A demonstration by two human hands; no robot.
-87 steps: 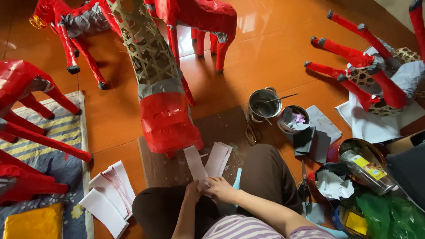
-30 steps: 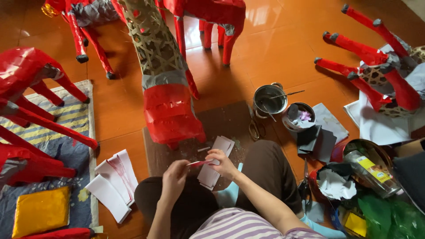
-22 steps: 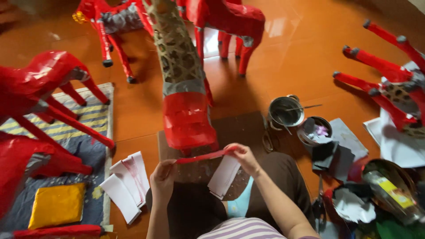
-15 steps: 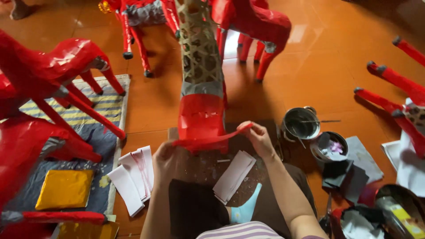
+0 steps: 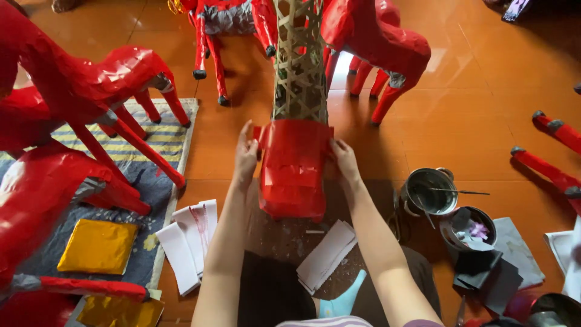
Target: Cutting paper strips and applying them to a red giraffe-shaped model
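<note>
On red paper, left hand, right hand flat

I see both hands pressed flat on the red paper band wrapped round the woven bamboo frame: left hand on its left edge, right hand on its right. A stack of white paper strips lies on the orange tiled floor just below, and a metal pot stands to the right.

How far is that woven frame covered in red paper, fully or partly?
Partly. Red paper wraps only the near end of the woven frame; beyond it the lattice is bare. Left hand and right hand press its sides.
</note>
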